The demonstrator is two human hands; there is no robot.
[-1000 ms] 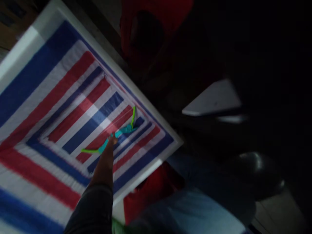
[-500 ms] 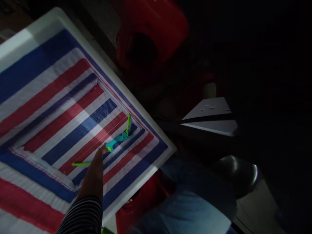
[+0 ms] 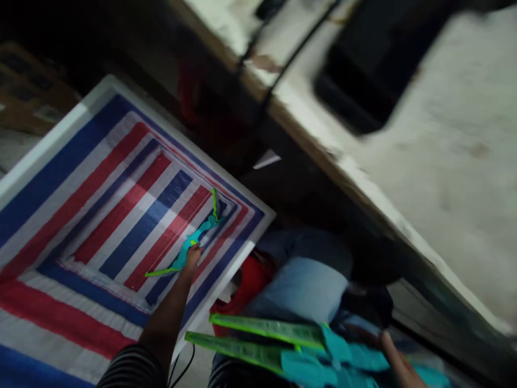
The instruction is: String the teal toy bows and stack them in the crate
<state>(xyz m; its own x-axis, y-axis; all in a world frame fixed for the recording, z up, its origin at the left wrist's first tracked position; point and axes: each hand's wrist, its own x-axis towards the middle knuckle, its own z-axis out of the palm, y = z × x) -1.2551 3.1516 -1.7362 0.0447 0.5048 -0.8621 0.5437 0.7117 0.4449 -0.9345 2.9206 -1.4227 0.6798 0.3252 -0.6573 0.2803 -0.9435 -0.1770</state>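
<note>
Inside a box lined with striped sheeting [image 3: 133,215], my left hand [image 3: 194,256] has its fingers closed on a teal-and-green jointed plastic piece [image 3: 197,233]. This piece lies along the lining near the box's right side, a thin green arm at each end, like an unfolded hanger. At the bottom right, my right hand [image 3: 399,362] grips similar teal-and-green plastic pieces [image 3: 311,369], with long green arms pointing left. They are blurred and close to the camera. Only the thumb side of that hand shows; its other fingers are hidden.
A pale worktop [image 3: 456,178] with a worn edge runs across the upper right, bearing a black device [image 3: 375,70] and a black cable [image 3: 301,48]. My jeans-covered leg [image 3: 307,285] and a red plastic seat [image 3: 250,288] are beside the box. A cardboard carton [image 3: 32,89] sits at far left.
The view has swung, bringing the worktop into sight. My right hand has come into view with plastic pieces in it. My left hand stays at the piece in the box.
</note>
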